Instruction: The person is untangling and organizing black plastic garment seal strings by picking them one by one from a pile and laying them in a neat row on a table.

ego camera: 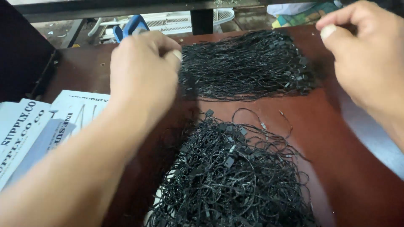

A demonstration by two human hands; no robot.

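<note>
Tangled heap of black string loops [233, 176] at bottom centre on the reddish-brown table [336, 138], left hand [143, 71] pinching the neat bundle of black strings [248, 65] at upper centre, right hand [364, 52] upper right, fingers curled, grip unclear, white printed tags [38, 126] at left.

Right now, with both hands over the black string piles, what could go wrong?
1. The left hand pinches at the edge of the tidy bundle; pulling one string may drag neighbours out and muss it.
2. The loose pile is heavily tangled, so loops and their small tabs could snag or knot.
3. That pile reaches the near table edge, and strings might slide off.
</note>
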